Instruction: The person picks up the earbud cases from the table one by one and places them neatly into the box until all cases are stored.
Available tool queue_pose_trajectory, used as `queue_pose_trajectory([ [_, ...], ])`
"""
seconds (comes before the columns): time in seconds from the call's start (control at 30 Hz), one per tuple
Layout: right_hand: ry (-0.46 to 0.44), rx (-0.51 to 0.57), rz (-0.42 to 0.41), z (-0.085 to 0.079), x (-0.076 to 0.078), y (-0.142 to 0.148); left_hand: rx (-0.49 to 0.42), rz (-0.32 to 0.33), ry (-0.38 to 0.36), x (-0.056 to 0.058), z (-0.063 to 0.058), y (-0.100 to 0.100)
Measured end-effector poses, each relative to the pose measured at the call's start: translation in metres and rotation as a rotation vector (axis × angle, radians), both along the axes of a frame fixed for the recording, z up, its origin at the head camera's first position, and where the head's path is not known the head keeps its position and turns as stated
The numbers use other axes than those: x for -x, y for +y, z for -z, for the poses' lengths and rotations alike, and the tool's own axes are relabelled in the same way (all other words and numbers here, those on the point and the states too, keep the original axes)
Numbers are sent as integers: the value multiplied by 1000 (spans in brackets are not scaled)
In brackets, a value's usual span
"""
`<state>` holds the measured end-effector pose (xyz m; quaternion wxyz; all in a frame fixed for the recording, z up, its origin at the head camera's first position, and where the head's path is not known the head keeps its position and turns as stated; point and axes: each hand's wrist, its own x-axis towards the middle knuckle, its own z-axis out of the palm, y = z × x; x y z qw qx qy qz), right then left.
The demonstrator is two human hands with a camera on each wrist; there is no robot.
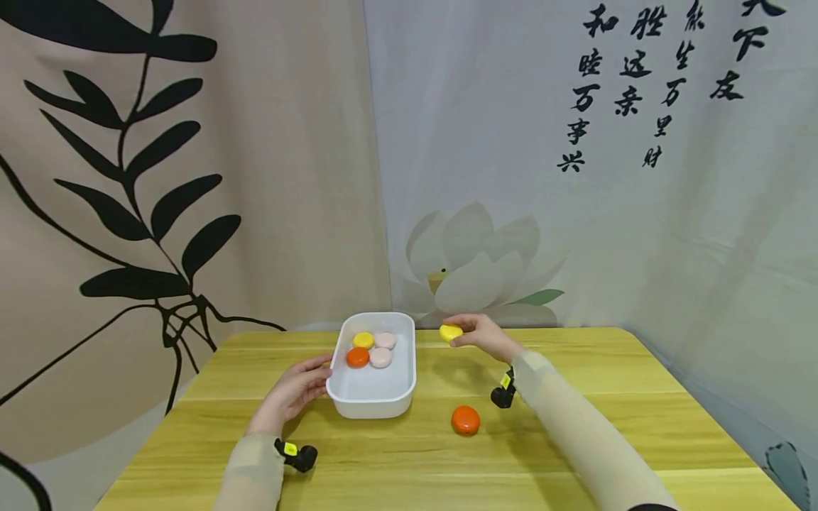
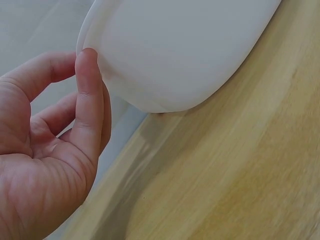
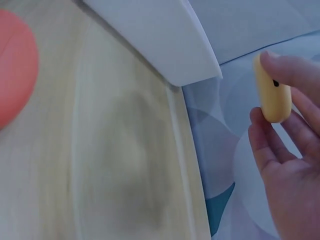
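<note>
My right hand [image 1: 482, 335] holds a yellow rounded disc [image 1: 450, 333] between thumb and fingers, raised over the table's far side, right of a white plastic tub [image 1: 373, 408]. In the right wrist view the yellow disc [image 3: 273, 95] appears edge-on with a small dark mark. At the tub's left rim, my left hand [image 1: 300, 389] grips the edge between thumb and fingertips, also seen in the left wrist view. Inside the tub lie a yellow disc [image 1: 363, 340], an orange disc [image 1: 358, 357] and several pale pink discs [image 1: 380, 358].
Another orange disc [image 1: 465, 420] lies on the wooden table [image 1: 383, 468] to the right of the tub, nearer me. Past the table's far edge hangs a printed cloth [image 1: 307, 177] with leaves, a lotus and dark characters.
</note>
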<state>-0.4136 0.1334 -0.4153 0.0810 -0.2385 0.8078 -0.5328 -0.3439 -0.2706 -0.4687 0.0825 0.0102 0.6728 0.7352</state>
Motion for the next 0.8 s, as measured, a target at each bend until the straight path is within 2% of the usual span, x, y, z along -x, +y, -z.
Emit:
queue_pose_trajectory([
  [0.33,-9,34,-27,-10,7,-13,1,12,2,-1,1,-3],
  [0.6,5,-18,-10,-19,8,-21,-11,17,4,-2,2,-2],
  [0.8,4,-9,-20,-25,10,-26,-11,13,3,0,2,-2],
])
